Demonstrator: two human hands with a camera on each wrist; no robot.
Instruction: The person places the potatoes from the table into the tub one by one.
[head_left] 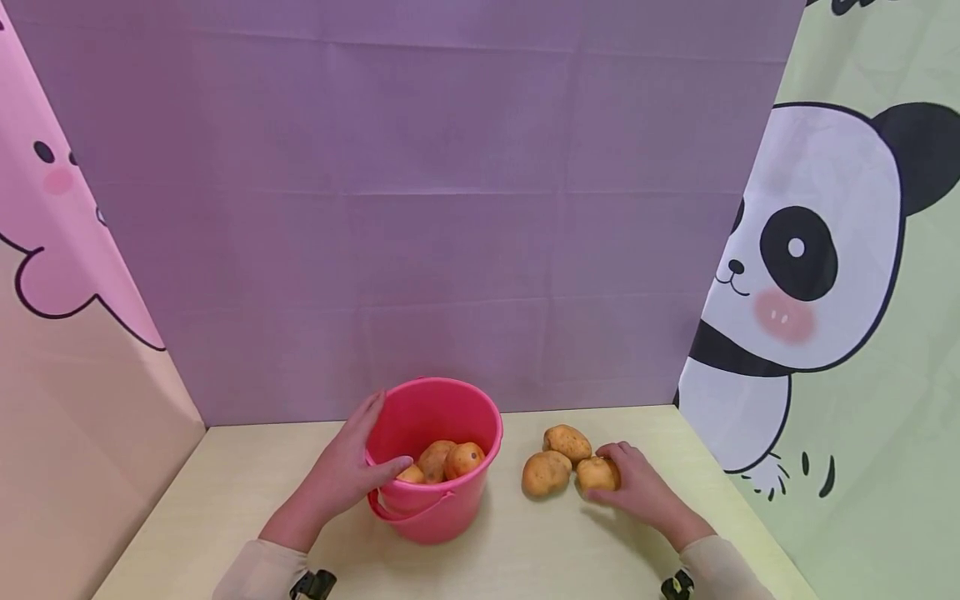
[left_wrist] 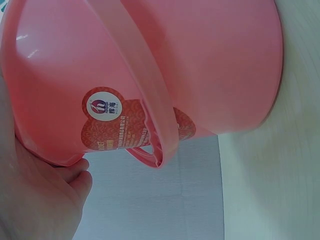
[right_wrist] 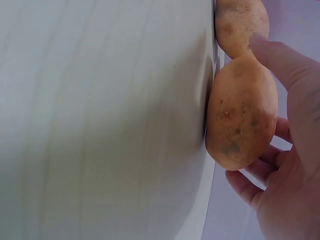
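Observation:
A pink bucket [head_left: 437,521] with its handle hanging down stands on the table, and a few potatoes [head_left: 437,460] show inside it. My left hand [head_left: 347,473] holds the bucket's rim on the left side, the thumb reaching over the front edge. In the left wrist view, the bucket's wall [left_wrist: 225,60] carries a red label [left_wrist: 107,130]. My right hand [head_left: 641,492] grips a potato [head_left: 597,474] from the right, thumb in front and fingers behind. That potato [right_wrist: 240,115] rests at the table surface. Two more potatoes, one in front [head_left: 546,474] and one behind [head_left: 567,442], lie left of it.
The pale wooden table [head_left: 517,558] ends at a purple cloth backdrop [head_left: 450,250] behind the bucket. A pink printed panel [head_left: 67,400] rises on the left, and a panel with a panda [head_left: 847,250] on the right.

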